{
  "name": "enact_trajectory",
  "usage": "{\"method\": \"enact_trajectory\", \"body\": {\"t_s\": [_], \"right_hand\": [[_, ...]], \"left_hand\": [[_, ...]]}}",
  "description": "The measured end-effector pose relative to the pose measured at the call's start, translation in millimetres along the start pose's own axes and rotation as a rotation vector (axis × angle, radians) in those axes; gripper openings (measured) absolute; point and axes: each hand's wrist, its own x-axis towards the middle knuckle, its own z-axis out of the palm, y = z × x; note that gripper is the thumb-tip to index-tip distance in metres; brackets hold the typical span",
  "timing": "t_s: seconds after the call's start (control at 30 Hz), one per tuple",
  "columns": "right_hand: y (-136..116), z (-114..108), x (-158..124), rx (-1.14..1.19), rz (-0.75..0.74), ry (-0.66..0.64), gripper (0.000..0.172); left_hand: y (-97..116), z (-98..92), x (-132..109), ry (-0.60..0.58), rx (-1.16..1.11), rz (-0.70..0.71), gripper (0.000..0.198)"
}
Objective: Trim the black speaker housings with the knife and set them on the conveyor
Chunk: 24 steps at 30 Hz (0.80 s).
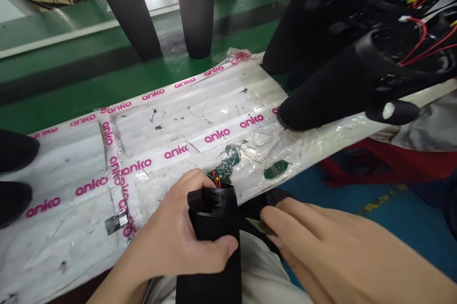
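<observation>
My left hand [174, 235] is wrapped round a black tapered housing [217, 228] at the table's front edge, close to my lap. This housing stands roughly upright, with a short protruding part near its top and red and yellow wires [216, 179] showing at its upper end. Just to its right, my right hand [314, 232] is closed, thumb and fingers pinched together. A thin, flat, dull-coloured piece [260, 226] pokes out from those fingers; its kind is not clear, and most of it is hidden.
The table's white covering [185, 123] is held by printed pink-and-white tape and torn near the front. Several black housings with red wires [335, 80] lean at the right. Two more housings [196, 14] stand on the green surface behind. A red stool [371, 163] is below right.
</observation>
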Motion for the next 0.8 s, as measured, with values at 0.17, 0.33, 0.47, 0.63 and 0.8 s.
{"method": "enact_trajectory", "body": {"t_s": [0.17,0.33,0.47,0.63,0.8], "right_hand": [[-19.2,17.4,14.8,0.05,-0.057,0.038,0.038],[-23.3,26.5,16.2,0.01,-0.037,0.09,0.033],[-23.2,26.7,14.5,-0.009,-0.023,0.068,0.032],[-21.1,22.8,8.5,-0.044,-0.053,0.007,0.025],[-20.6,21.8,14.2,-0.139,-0.069,-0.002,0.023]], "left_hand": [[1.8,4.5,-3.0,-0.018,0.029,-0.006,0.042],[7.2,7.3,-0.2,-0.017,0.089,-0.002,0.039],[9.4,9.7,0.3,-0.005,0.064,0.006,0.038],[8.8,12.7,2.1,-0.003,0.064,0.011,0.036],[11.9,12.2,5.7,0.001,0.104,0.068,0.036]]}}
